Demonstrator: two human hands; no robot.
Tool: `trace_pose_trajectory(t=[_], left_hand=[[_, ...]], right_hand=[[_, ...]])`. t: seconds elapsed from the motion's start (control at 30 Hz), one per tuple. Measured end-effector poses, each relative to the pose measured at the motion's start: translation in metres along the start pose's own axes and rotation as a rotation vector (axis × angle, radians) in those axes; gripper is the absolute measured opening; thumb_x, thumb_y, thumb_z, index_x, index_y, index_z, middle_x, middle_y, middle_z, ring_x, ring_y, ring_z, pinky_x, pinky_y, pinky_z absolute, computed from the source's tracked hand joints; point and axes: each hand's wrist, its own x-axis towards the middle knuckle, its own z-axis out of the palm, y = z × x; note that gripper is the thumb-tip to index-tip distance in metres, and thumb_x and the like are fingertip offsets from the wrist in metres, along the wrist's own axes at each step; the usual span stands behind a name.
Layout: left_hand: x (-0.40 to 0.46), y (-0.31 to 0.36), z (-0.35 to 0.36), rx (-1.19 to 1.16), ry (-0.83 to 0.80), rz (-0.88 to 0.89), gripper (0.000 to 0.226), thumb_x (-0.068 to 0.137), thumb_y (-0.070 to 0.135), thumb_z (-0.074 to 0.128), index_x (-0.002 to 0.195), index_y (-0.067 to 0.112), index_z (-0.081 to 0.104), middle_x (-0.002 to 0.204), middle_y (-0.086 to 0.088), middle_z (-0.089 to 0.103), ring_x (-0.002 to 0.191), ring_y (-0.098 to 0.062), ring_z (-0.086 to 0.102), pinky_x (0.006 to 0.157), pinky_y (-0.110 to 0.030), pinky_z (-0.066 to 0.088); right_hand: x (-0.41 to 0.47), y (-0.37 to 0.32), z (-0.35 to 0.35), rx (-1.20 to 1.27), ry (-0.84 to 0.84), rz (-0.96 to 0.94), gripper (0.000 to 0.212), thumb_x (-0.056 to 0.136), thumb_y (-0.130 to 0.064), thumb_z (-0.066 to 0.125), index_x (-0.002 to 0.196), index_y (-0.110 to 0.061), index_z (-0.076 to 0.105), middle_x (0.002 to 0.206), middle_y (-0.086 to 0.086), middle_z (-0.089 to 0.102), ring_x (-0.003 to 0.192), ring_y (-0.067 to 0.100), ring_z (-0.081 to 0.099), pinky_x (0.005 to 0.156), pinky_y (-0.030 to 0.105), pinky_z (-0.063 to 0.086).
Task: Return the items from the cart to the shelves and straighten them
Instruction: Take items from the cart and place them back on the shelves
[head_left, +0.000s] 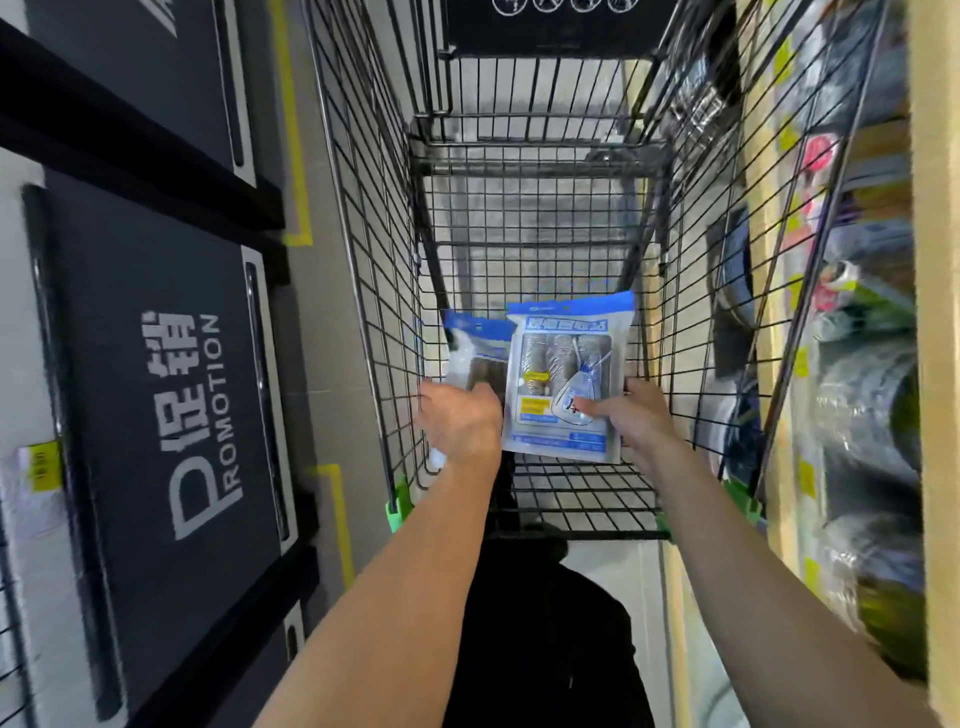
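Wire shopping cart (395, 291): landmark, black mesh basket. Blue-topped pouch (563, 384): above cart floor, near end, pinched at its right edge by right hand (631, 415). Second blue-topped pouch (475, 345): against cart's left wall, left hand (460, 421) curled round its lower part. Shelves (852, 322): right of cart, stocked, blurred. Progress, judged: both pouches yet unshelved; no other goods visible in cart

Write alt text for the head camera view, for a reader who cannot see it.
Two bare hands reach into a black wire shopping cart, each holding a blue-topped packet: the left hand grips one packet, the right hand pinches a larger packet. A dark "PROMOTION" panel stands left; blurred stocked shelves stand right.
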Motion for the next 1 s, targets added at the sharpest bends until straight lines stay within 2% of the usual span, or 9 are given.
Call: trace_pose_trajectory(t=[0.1,0.23,0.43,0.6,0.63,0.7,0.8,0.9,1.0], left_hand=[[0.011,0.01,0.01,0.197,-0.093,0.122,0.043,0.081,0.038,0.067,0.118,0.017,0.061,0.11,-0.009,0.069,0.106,-0.029,0.062,0.089,-0.039,0.053],[0.03,0.022,0.019,0.549,-0.238,0.356,0.046,0.078,0.052,0.071,0.11,0.02,0.067,0.108,-0.004,0.07,0.105,-0.025,0.062,0.088,-0.035,0.052],[0.027,0.024,0.018,0.42,-0.4,0.447,0.05,0.079,0.037,0.078,0.122,0.018,0.061,0.11,-0.004,0.07,0.101,-0.026,0.066,0.089,-0.037,0.054],[0.013,0.038,-0.017,0.028,-0.589,0.511,0.019,0.085,0.023,0.074,0.103,0.016,0.073,0.086,-0.004,0.074,0.063,-0.011,0.063,0.063,-0.03,0.05],[0.003,0.041,-0.025,-0.014,-0.65,0.537,0.014,0.086,0.02,0.073,0.1,0.018,0.074,0.088,-0.007,0.074,0.063,-0.011,0.063,0.063,-0.031,0.051],[-0.018,0.05,-0.044,-0.084,-0.772,0.596,0.012,0.086,0.021,0.073,0.098,0.02,0.075,0.09,-0.015,0.073,0.074,-0.021,0.061,0.069,-0.039,0.048],[-0.059,0.063,-0.069,-0.021,-0.849,0.743,0.013,0.088,0.022,0.072,0.101,0.022,0.072,0.081,-0.009,0.072,0.064,-0.019,0.059,0.063,-0.032,0.046],[-0.121,0.068,-0.079,0.052,-0.943,0.906,0.015,0.086,0.024,0.072,0.101,0.025,0.072,0.076,-0.001,0.071,0.053,-0.018,0.057,0.057,-0.036,0.049],[-0.194,0.067,-0.072,0.09,-1.093,1.011,0.004,0.09,0.006,0.065,0.087,0.008,0.066,0.054,0.003,0.06,0.049,0.003,0.055,0.054,-0.017,0.043]], right_hand=[[-0.003,0.008,-0.004,0.041,0.036,0.011,0.045,0.072,-0.001,0.082,0.11,-0.011,0.06,0.106,0.004,0.071,0.096,0.023,0.068,0.083,0.037,0.056],[0.001,0.021,-0.012,0.001,0.123,-0.004,0.067,0.05,-0.021,0.091,0.111,-0.023,0.064,0.104,-0.003,0.074,0.097,0.024,0.07,0.093,0.049,0.054],[-0.029,0.025,-0.02,0.014,0.206,-0.055,0.046,0.063,-0.01,0.088,0.097,-0.026,0.06,0.098,-0.002,0.072,0.093,0.022,0.069,0.088,0.043,0.055],[-0.065,0.038,-0.029,0.225,0.241,-0.22,0.041,0.069,-0.001,0.082,0.103,-0.018,0.067,0.092,-0.006,0.075,0.081,0.006,0.072,0.07,0.024,0.056],[-0.078,0.043,-0.035,0.27,0.255,-0.262,0.039,0.071,0.001,0.08,0.102,-0.018,0.068,0.092,-0.005,0.075,0.079,0.003,0.072,0.067,0.021,0.055],[-0.099,0.051,-0.043,0.362,0.248,-0.318,0.041,0.073,0.002,0.077,0.11,-0.013,0.068,0.1,0.001,0.076,0.089,0.014,0.073,0.074,0.03,0.058],[-0.142,0.067,-0.057,0.494,0.275,-0.414,0.032,0.074,-0.002,0.075,0.106,-0.007,0.071,0.1,0.009,0.077,0.088,0.02,0.072,0.078,0.037,0.057],[-0.2,0.097,-0.075,0.623,0.4,-0.492,0.011,0.077,-0.006,0.074,0.084,-0.014,0.073,0.077,-0.003,0.073,0.068,0.011,0.064,0.063,0.02,0.05],[-0.247,0.129,-0.089,0.782,0.524,-0.525,0.012,0.079,-0.011,0.073,0.078,-0.005,0.063,0.068,0.011,0.051,0.063,0.018,0.044,0.054,0.022,0.038]])
